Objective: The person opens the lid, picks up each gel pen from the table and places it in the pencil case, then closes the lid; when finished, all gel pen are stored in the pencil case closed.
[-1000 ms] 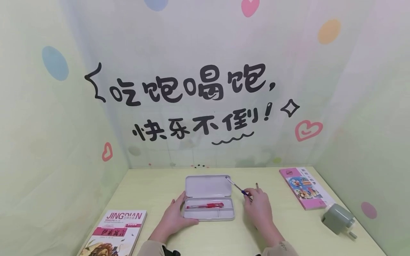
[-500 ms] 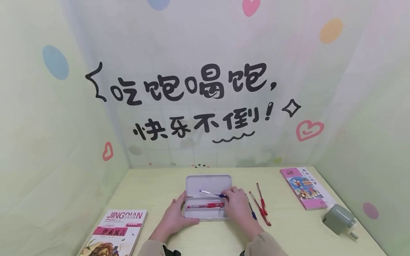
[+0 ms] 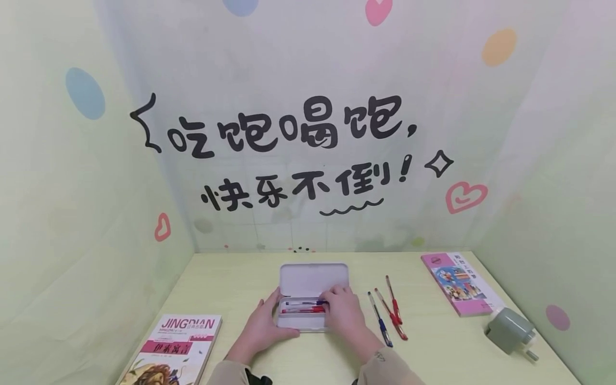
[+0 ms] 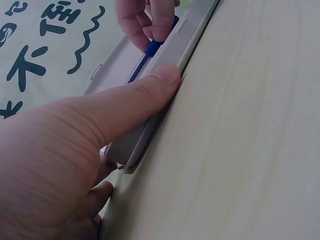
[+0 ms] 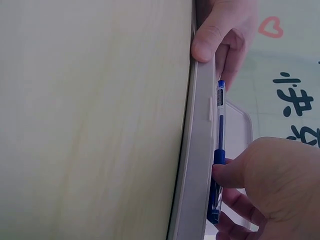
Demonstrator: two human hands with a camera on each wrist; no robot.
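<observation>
An open white pencil case (image 3: 302, 322) lies on the table with its lid tipped back. My left hand (image 3: 266, 323) holds its left end, the thumb along the front wall and the other fingers round the side. In my right hand (image 3: 344, 311) a clear-barrelled blue pen (image 5: 221, 120) is pinched by its blue grip and cap end. That pen lies lengthwise over the rear compartment, its tail pointing left. Red pen (image 3: 300, 310) sits inside the case, just in front of the blue one. The right fingers hide the case's right end.
Right of the case lie a loose blue pen (image 3: 380, 321) and two red pens, one nearer (image 3: 390, 309) and one farther (image 3: 393, 300). A pink book (image 3: 454, 286) and a grey crank-handled sharpener (image 3: 510, 331) stand far right. Another book (image 3: 170, 350) lies front left.
My right hand has carried the blue pen leftward from beside the case and lowered it into the rear compartment. The left hand has kept its hold on the case.
</observation>
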